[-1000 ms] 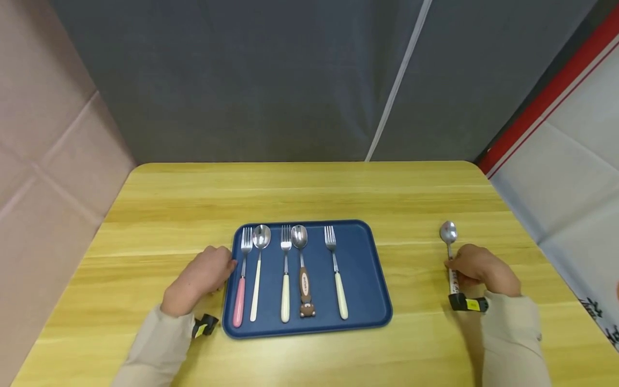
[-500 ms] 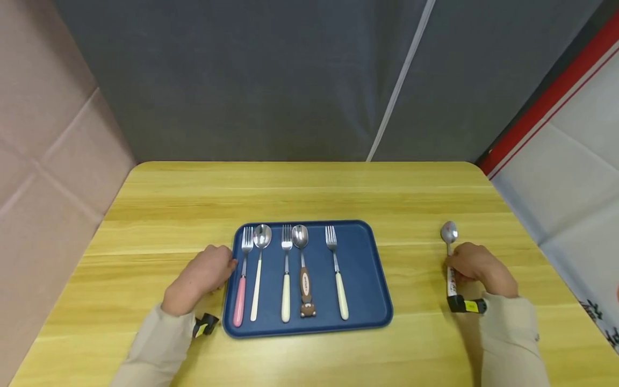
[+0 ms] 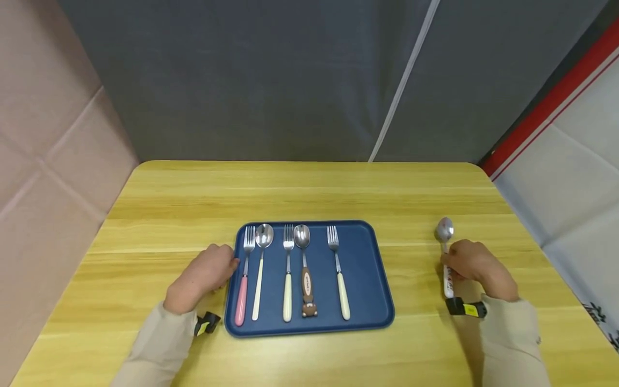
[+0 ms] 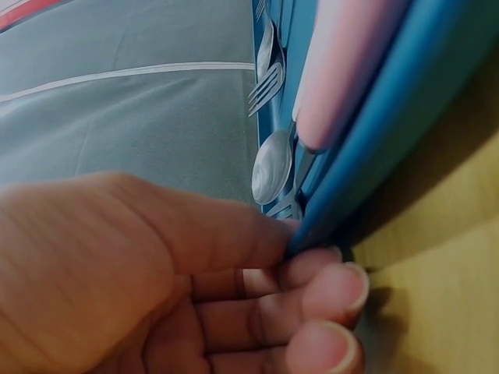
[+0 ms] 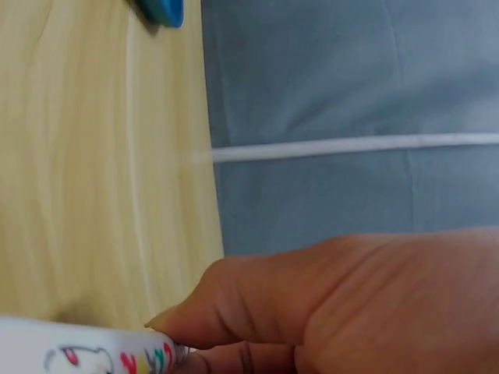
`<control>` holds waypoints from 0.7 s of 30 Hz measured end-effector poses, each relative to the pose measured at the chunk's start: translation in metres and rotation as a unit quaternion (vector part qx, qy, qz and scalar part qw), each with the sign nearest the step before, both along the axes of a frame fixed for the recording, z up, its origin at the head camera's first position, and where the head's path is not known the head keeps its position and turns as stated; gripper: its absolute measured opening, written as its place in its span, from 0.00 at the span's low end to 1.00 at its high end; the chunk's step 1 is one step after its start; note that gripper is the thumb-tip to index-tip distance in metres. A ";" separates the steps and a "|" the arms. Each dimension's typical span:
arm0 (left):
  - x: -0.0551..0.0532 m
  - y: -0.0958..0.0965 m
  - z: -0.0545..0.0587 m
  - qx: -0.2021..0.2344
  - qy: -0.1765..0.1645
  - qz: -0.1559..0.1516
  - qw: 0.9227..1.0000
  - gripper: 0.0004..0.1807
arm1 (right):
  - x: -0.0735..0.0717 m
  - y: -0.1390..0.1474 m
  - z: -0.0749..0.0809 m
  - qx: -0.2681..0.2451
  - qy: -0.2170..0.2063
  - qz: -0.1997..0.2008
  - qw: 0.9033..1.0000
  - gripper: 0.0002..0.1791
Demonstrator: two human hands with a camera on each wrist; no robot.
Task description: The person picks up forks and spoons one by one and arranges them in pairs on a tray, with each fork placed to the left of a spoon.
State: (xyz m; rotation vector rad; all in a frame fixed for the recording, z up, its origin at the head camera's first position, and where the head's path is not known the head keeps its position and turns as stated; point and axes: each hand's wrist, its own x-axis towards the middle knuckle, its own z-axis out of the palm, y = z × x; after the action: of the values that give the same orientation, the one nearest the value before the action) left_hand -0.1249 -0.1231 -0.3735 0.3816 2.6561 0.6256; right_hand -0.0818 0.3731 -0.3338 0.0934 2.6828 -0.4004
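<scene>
My left hand [image 3: 207, 275] pinches the left rim of a dark blue tray [image 3: 367, 279]; in the left wrist view the thumb lies over the rim and the fingertips [image 4: 335, 292] sit under it. On the tray are a pink-handled fork [image 3: 242, 295], a cream-handled spoon [image 3: 258, 285], a cream-handled fork [image 3: 287, 295], a spoon with a brown bear handle [image 3: 307, 282] and another cream-handled fork [image 3: 343, 293]. Right of the tray, my right hand [image 3: 479, 266] pinches a spoon [image 3: 444, 230] by its white printed handle [image 5: 93, 351], bowl pointing away from me.
The wooden table [image 3: 309, 193] ends at a grey curtain [image 3: 251, 80] behind it. A pinkish padded panel [image 3: 53, 123] flanks the left side, a white panel with a red edge [image 3: 570, 161] the right. Black bands [image 3: 466, 308] are on both wrists.
The spoon in my right hand has shifted slightly left and away from me, and its bowl has tipped a little left. My left hand keeps its hold on the tray's rim.
</scene>
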 end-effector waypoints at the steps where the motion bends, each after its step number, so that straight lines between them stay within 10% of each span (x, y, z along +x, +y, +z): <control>1: 0.000 0.000 0.000 0.001 -0.001 -0.001 1.000 0.16 | 0.000 -0.003 0.001 -0.002 0.004 0.005 1.000 0.14; 21: 0.002 0.001 0.003 0.008 -0.014 0.009 1.000 0.16 | -0.010 -0.076 0.022 -0.028 0.038 0.031 0.998 0.12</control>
State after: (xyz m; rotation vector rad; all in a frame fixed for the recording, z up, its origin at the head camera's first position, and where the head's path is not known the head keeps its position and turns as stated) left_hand -0.1224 -0.1225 -0.3705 0.3504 2.6321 0.6540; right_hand -0.0919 0.2970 -0.3115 -0.0211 2.7394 -0.4690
